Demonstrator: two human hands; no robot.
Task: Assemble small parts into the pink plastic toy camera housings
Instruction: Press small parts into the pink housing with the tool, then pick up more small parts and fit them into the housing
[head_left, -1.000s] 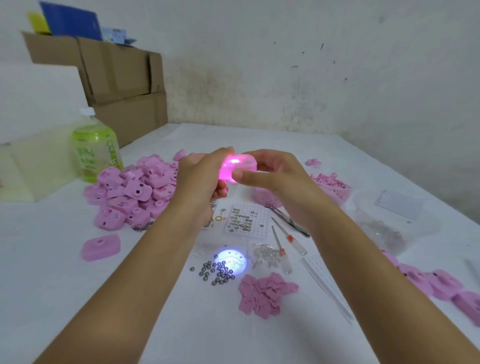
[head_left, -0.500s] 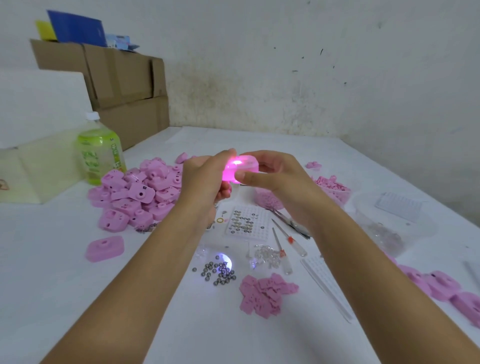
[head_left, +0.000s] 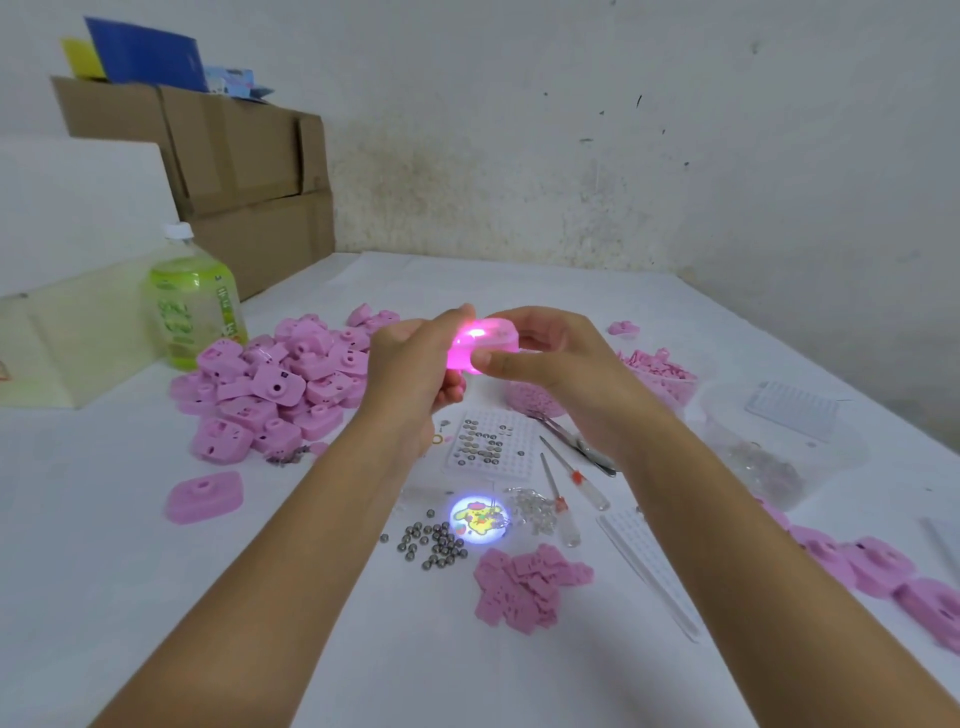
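**Upper left to centre left.** Brown cardboard boxes (head_left: 234, 150) stand against the wall. In front of them is a clear plastic drink bottle with a green label (head_left: 192, 306); its print is too blurred to read. A heap of pink plastic toy camera housings (head_left: 270, 384) lies beside the bottle, and a single pink housing half (head_left: 204, 496) lies apart from the heap, nearer the lower left.

**Centre.** The left hand (head_left: 415, 364) has its fingers curled round the left end of a glowing pink camera housing (head_left: 480, 345), which is held clear above the table. The right hand (head_left: 550, 358) pinches the right end between thumb and fingers.

**Change.** On the white table below, the round projected light patch (head_left: 478, 519) was a faint small spot half a second ago. It is now a bright, sharp disc showing a yellow cartoon figure, with no legible writing. Judgement: the lamp and picture disc inside this unit work, so it appears assembled and is under test.

**Centre right.** Loose steel balls (head_left: 434, 543) touch the patch's left edge. A white perforated tray of button cells (head_left: 491, 441) lies above the patch, red-collared screwdrivers (head_left: 558, 499) to its right, and a heap of small flat pink parts (head_left: 530, 582) below.

**Lower right.** More pink housings (head_left: 883, 566).
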